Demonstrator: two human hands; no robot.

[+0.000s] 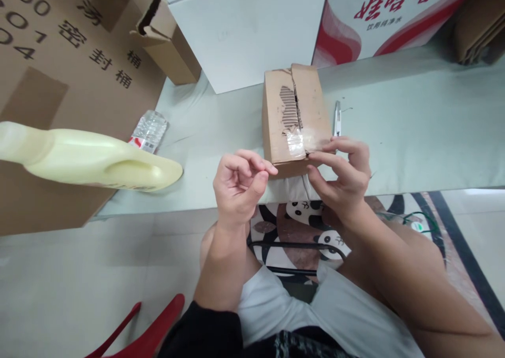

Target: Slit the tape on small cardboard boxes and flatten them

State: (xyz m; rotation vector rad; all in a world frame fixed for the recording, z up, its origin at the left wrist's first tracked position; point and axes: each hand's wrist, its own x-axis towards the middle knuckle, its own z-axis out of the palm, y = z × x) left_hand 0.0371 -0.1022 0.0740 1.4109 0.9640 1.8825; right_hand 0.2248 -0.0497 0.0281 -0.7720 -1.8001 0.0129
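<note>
A small brown cardboard box sits on the pale green cloth, its top flaps meeting at a seam. Part of the top is torn down to dark corrugated ridges, and clear tape shines near the front edge. Close to the front left corner is my left hand, thumb and index finger pinched together; anything between them is too small to make out. My right hand is at the front right corner, fingers apart and fingertips by the box edge. A utility knife lies right of the box.
A yellow bottle and a clear plastic water bottle are on the left, beside a large printed carton. White boxes stand behind. The green-clothed table ends just before my knees.
</note>
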